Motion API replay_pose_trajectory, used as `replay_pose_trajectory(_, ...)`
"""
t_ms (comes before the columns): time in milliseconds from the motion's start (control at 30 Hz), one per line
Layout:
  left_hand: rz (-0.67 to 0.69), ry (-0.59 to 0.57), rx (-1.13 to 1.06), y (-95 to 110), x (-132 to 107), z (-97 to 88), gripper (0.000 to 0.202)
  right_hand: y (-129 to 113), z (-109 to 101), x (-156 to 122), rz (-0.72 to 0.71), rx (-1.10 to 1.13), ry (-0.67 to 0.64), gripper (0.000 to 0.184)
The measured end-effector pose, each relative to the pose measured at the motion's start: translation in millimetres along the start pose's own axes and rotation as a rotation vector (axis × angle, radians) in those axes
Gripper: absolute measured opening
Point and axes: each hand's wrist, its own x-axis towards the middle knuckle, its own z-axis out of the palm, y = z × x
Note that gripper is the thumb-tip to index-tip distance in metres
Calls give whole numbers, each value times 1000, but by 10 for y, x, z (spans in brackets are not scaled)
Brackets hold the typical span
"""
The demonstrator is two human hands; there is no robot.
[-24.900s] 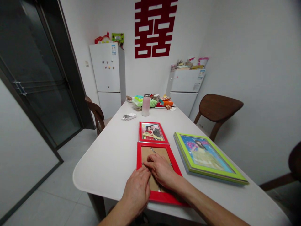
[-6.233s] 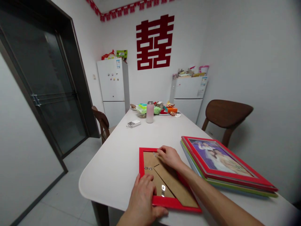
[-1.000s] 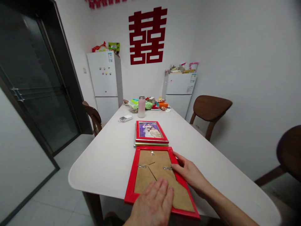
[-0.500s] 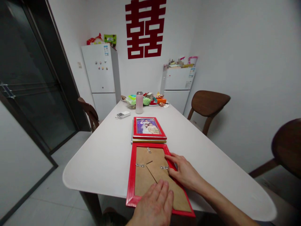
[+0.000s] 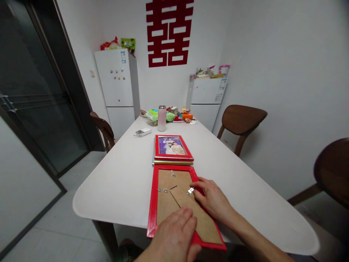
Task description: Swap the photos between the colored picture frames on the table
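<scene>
A red picture frame (image 5: pixel 152 207) lies face down at the near edge of the table, its brown backing board (image 5: pixel 165 205) showing. Several small metal clips are fixed around the backing. My left hand (image 5: pixel 174 231) rests on the lower part of the frame, fingers stretched out and lying on the board. At the right rim my right hand (image 5: pixel 211 198) has its thumb and index finger at the right metal clip (image 5: pixel 190 190), which sits tilted between them. The left clip (image 5: pixel 163 191) lies flat, and a top clip (image 5: pixel 172 173) points down onto the board.
Beyond it lies a stack of frames, topped by a red photo frame (image 5: pixel 173 147). Farther back are a pink bottle (image 5: pixel 161 119), a small silver device (image 5: pixel 143 132) and green packets (image 5: pixel 169 116). Wooden chairs (image 5: pixel 243 120) flank the white table (image 5: pixel 120 182).
The right metal clip has turned from lying level to a slant under my right fingers. My left hand has shifted slightly to the left, with its thumb now showing at the frame's lower edge.
</scene>
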Motion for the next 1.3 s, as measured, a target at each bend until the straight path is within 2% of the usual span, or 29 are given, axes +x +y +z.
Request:
replay_pose_trajectory(133,-246,145,16,-228,-126,-95,53,-60,-48,-77,-47,17,30,34)
replay_pose_trajectory(200,-308,177,22,-333,-176,-115,54,-149,-88,-142,-116,65,-13,32)
replay_pose_trajectory(367,-309,209,-14,-416,-214,-69,52,-400,-162,-281,-337,213,-281,22)
replay_pose_trajectory(500,-298,267,-29,-421,-216,-12,52,-490,-148,-298,-377,229,-357,17)
replay_pose_trajectory(767,-259,379,-38,-464,-222,82,47,-552,-80,-262,-369,214,-274,11)
replay_pose_trajectory(900,-317,394,-81,-442,-229,84,53,-571,-82,-217,-332,247,-251,13)
replay_pose_trajectory(1067,-399,394,-124,-425,-231,75,59,-672,-8,7,-318,179,-205,21)
replay_pose_trajectory(1300,-386,370,-95,-426,-237,86,61,-815,202,266,-336,11,-155,18)
